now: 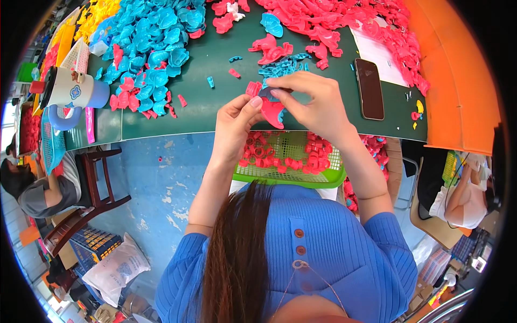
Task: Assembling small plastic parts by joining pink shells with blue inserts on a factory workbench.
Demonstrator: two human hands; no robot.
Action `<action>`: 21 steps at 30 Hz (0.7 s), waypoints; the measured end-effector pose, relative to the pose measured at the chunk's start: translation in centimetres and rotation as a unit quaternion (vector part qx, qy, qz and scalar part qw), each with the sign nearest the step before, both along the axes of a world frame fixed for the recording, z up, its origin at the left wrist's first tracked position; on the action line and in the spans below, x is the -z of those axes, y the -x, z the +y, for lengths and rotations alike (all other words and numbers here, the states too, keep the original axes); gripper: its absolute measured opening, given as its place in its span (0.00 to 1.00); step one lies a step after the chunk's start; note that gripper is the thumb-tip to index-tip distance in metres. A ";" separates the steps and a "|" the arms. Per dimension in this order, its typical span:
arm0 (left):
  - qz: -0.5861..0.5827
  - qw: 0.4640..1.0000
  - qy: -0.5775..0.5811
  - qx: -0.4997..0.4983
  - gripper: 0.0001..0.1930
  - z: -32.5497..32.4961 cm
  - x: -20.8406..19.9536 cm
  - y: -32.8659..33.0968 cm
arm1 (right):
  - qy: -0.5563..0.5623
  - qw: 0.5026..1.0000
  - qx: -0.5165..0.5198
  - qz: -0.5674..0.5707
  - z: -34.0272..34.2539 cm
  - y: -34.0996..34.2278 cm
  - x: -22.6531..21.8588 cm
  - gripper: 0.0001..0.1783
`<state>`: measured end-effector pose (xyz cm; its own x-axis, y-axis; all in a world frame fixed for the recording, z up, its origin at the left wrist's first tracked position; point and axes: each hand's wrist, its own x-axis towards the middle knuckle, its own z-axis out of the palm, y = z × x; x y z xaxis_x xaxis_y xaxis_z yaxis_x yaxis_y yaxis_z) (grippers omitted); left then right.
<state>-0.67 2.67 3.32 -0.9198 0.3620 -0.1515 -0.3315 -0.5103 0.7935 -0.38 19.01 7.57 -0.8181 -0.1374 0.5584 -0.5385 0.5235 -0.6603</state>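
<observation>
Just past the table's front edge, my left hand (235, 124) pinches a red plastic part (272, 112) between thumb and fingers. My right hand (319, 105) meets it from the other side, its thumb and forefinger closed on a small blue plastic piece (266, 95) at the red part's upper end. The fingers partly hide where the two pieces touch. Behind my hands lies a little heap of small blue pieces (283, 65). Below them a green basket (336, 176) on my lap holds many red ring-like parts (318, 156).
Blue cup-shaped parts (153, 37) heap at the table's far left, red parts (307, 21) at the far right. A phone (370, 89) lies right of my hands. A mug (75, 91) stands at the left edge. People sit on both sides.
</observation>
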 end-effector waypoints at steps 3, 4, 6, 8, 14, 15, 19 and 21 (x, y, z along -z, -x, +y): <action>0.013 1.000 0.024 0.002 0.08 -0.1 0.4 0.3 | 0.006 0.998 0.023 -0.062 0.2 -0.4 0.0 0.11; 0.025 0.999 0.042 0.003 0.09 -0.2 0.6 0.4 | -0.012 0.997 0.028 -0.069 0.2 -0.4 0.1 0.11; 0.032 0.999 0.043 0.009 0.09 -0.2 0.5 0.3 | -0.025 0.999 0.016 -0.040 0.4 -0.2 0.1 0.10; 0.038 0.998 0.045 0.017 0.10 -0.2 0.5 0.1 | -0.038 0.999 0.006 -0.011 0.5 -0.1 0.0 0.09; 0.049 0.994 0.085 0.039 0.10 -0.3 -0.1 0.2 | -0.041 0.999 -0.011 0.031 0.6 0.3 0.0 0.09; 0.047 0.996 0.074 0.026 0.10 -0.2 0.1 0.2 | -0.027 1.000 -0.010 0.008 0.7 0.3 0.2 0.10; 0.042 0.998 0.054 0.011 0.10 -0.4 0.9 0.1 | 0.026 0.998 -0.010 -0.050 0.5 -0.2 0.9 0.09; 0.025 0.999 0.042 0.018 0.09 -0.4 1.0 0.0 | 0.057 0.995 -0.006 -0.085 0.5 -0.4 0.9 0.08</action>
